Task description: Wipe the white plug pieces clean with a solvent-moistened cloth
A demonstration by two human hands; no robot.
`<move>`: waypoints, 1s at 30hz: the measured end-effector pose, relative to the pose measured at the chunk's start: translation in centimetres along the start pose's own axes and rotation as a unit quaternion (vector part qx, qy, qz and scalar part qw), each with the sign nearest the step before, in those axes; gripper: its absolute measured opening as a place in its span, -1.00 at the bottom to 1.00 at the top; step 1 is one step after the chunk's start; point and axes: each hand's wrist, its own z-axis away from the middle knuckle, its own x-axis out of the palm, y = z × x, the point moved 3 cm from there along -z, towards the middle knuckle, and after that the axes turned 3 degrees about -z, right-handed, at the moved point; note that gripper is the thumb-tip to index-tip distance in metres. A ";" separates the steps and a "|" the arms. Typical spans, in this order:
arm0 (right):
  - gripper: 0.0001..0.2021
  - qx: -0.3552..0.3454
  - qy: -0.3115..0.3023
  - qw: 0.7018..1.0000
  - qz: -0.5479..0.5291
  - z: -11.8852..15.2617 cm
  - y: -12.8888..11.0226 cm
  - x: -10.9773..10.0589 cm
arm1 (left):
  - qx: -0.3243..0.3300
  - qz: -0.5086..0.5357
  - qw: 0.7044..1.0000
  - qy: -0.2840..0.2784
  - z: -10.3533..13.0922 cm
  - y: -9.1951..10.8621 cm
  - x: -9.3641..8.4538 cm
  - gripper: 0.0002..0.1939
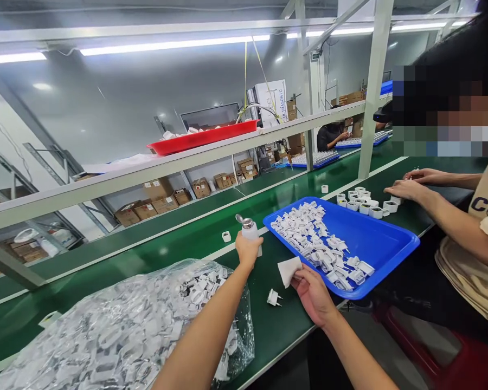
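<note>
White plastic throughout: small dispenser bottle (250,230) with metal pump top, upright at centre frame, clenched in left hand (247,250) around its lower body. Folded white wipe (289,270) pinched between thumb and fingertips of right hand (314,295), lower centre, corner raised up and left toward the bottle. Wipe below and right of bottle, near but apart; bottle's long axis vertical, pump head uppermost, above the wipe's level. Single white plug piece (274,298) loose on green belt (179,241), just left of right hand, prongs pointing right; right hand clearly nearer than left. Blue tray (390,238) of like pieces immediately right of both hands. Clear bag (117,330) of more pieces at lower left, beneath left forearm. Co-worker's hands (410,187) at right edge, over a cluster of small white housings (361,201), well apart. Red tray (203,138) on shelf above.
</note>
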 end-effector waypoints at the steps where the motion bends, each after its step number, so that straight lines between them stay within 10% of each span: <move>1: -0.80 -0.001 0.003 1.000 0.002 0.0 0.0 0.1 | -0.019 0.012 1.000 -0.002 0.0 -0.2 0.0 -0.66; 7: -0.79 -0.008 0.032 0.999 0.031 0.1 0.1 0.0 | -0.069 0.072 0.994 -0.034 0.5 0.4 -1.0 -0.61; 11: -0.82 -0.006 0.059 0.994 0.088 0.4 0.5 -0.6 | -0.090 0.085 0.992 -0.007 2.5 3.0 -4.7 0.00; 17: -0.74 0.011 0.046 0.979 0.198 0.7 0.8 -0.2 | 0.092 0.157 0.983 -0.015 13.3 5.9 -11.8 -0.58; 22: -0.60 0.017 0.033 0.957 0.288 2.2 -0.6 0.3 | 0.060 0.092 0.980 -0.166 19.6 -0.1 -8.4 -0.47; 30: -0.53 0.090 0.012 0.885 0.456 7.1 -4.8 -1.4 | 0.075 0.071 0.971 -0.218 18.3 -2.2 -4.7 -0.53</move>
